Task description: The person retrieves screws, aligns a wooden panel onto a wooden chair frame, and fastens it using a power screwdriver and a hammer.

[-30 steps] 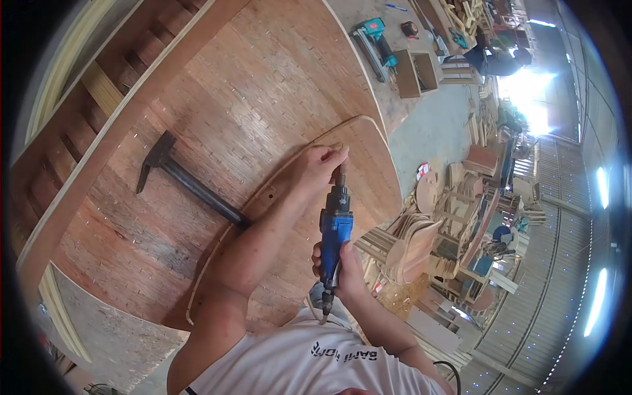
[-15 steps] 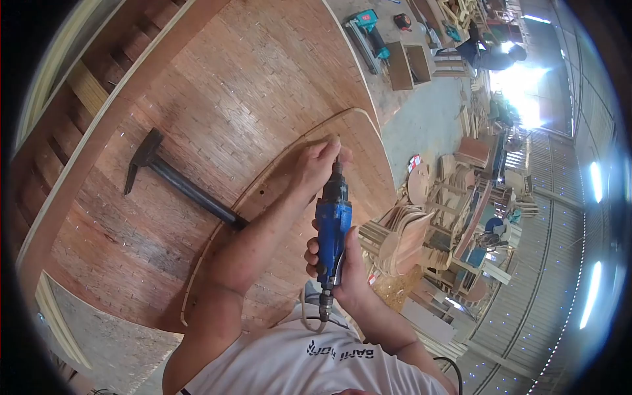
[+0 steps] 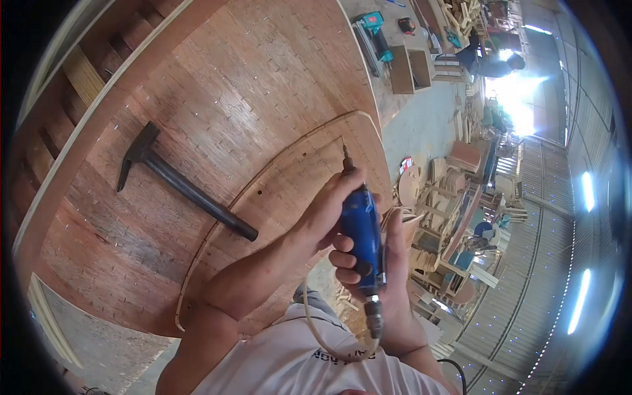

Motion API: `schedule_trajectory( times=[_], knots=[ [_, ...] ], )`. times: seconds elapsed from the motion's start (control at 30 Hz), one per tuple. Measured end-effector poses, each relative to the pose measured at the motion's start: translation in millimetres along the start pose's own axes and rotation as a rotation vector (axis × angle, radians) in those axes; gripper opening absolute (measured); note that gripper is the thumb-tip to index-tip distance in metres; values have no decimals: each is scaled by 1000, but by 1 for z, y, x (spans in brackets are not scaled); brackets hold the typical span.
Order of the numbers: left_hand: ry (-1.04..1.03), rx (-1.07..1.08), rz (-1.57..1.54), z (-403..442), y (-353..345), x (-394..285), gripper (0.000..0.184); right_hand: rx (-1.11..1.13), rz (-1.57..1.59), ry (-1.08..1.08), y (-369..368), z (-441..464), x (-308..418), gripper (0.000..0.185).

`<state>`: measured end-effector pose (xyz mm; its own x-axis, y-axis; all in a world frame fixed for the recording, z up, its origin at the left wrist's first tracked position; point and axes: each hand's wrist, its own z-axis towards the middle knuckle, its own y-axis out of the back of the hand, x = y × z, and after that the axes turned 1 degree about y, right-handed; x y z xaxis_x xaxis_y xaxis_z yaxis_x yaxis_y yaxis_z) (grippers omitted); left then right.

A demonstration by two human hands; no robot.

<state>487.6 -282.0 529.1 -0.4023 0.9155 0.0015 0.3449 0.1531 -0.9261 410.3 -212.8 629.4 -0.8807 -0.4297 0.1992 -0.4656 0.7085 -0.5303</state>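
Both hands are closed round a blue air screwdriver (image 3: 362, 227). My left hand (image 3: 329, 205) wraps its front end from the left, the thumb lying near the nose. My right hand (image 3: 395, 263) grips the rear body, fingers on the left side and thumb along the right. A slim bit (image 3: 345, 149) sticks out at the front, its tip at the wood surface; whether it touches cannot be made out. A pale hose (image 3: 315, 322) runs from the rear fitting. To the left, a dark hammer (image 3: 191, 191) lies on the curved plywood panel (image 3: 230, 85).
A thin curved wooden strip (image 3: 289, 151) lies on the panel, with small holes inside its curve. Beyond the panel's edge are a teal nail gun (image 3: 374, 39) and an open wooden box (image 3: 409, 69). Stacked wooden parts (image 3: 447, 217) stand at right; a person (image 3: 494, 62) is far off.
The air screwdriver has moved to the right. My left hand has shifted from its tip onto the front of its body, so the bit now shows. The hammer's full handle has come into sight.
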Motion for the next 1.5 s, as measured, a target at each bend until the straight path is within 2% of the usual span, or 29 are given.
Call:
schedule_trajectory(
  times=[0.13,0.33,0.43,0.53,0.63,0.73,0.87,0.97,1.07,1.17,1.37,1.5],
  knots=[
    [-68,-15,97,7,2,3,40,12,-9,29,-11,5,1,70],
    [1,-26,-46,9,8,1,37,0,-42,78,-18,10,-11,65],
    [-46,-30,-101,11,8,3,37,-56,-84,84,-25,11,-13,53],
    [-20,-3,-105,15,12,5,37,-101,-101,63,-21,14,-11,51],
    [32,54,-100,20,22,-1,36,-69,-158,69,-15,25,-8,52],
    [-68,85,-164,35,34,11,40,-101,-198,102,-13,29,-11,55],
    [-45,50,-148,31,28,4,45,-98,-178,154,-14,25,-10,66],
    [-31,58,-157,30,28,4,47,-177,-195,173,-25,24,-16,54],
    [-26,92,-191,32,31,6,47,-134,-215,184,-19,25,-16,52],
    [-34,113,-236,33,31,7,47,-89,-181,154,-6,28,-9,58],
    [-32,94,-200,37,32,5,49,-173,-213,184,-25,26,-12,55],
    [-9,120,-267,38,33,6,49,-124,-207,159,-8,27,-8,58]
  ],
)
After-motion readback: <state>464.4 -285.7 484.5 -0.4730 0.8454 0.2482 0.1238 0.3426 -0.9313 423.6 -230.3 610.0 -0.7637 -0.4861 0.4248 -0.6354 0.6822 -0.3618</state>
